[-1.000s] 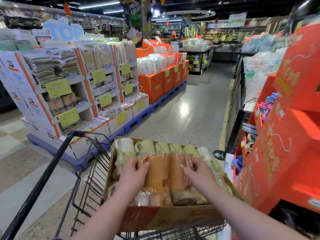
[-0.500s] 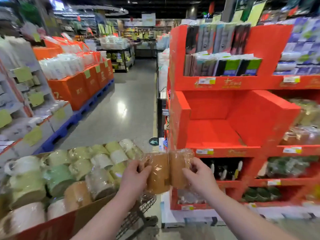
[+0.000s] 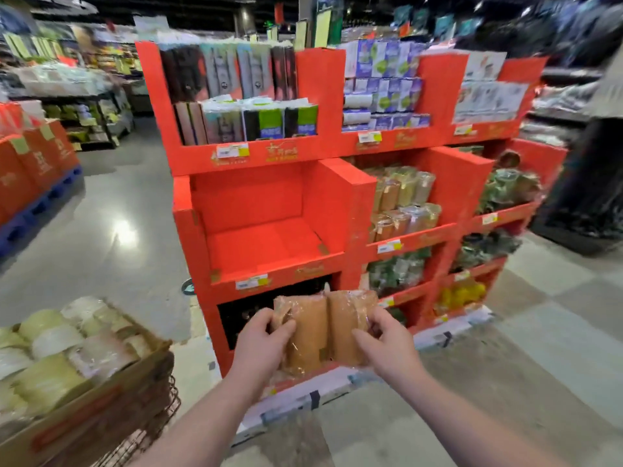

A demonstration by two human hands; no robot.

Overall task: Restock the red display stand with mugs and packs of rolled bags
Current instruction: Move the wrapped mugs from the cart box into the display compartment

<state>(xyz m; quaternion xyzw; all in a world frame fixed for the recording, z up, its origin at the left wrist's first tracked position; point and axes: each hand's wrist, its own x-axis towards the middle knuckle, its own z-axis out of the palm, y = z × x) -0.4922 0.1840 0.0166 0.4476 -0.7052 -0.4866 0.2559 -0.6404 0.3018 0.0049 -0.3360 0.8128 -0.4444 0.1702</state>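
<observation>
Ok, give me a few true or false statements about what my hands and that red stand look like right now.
The left hand and right hand both grip one wrapped pack of brown mugs. True.
The pack sits inside the red display stand. False: it is held in front, below the empty compartment.
The cardboard box on the left is empty. False: it holds wrapped mugs.
The compartment right of the empty one is stocked. True.

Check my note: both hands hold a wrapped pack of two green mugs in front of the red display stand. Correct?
The colour is wrong. The head view shows the left hand and right hand holding a wrapped pack of two brown mugs, not green, in front of the red display stand.
</observation>
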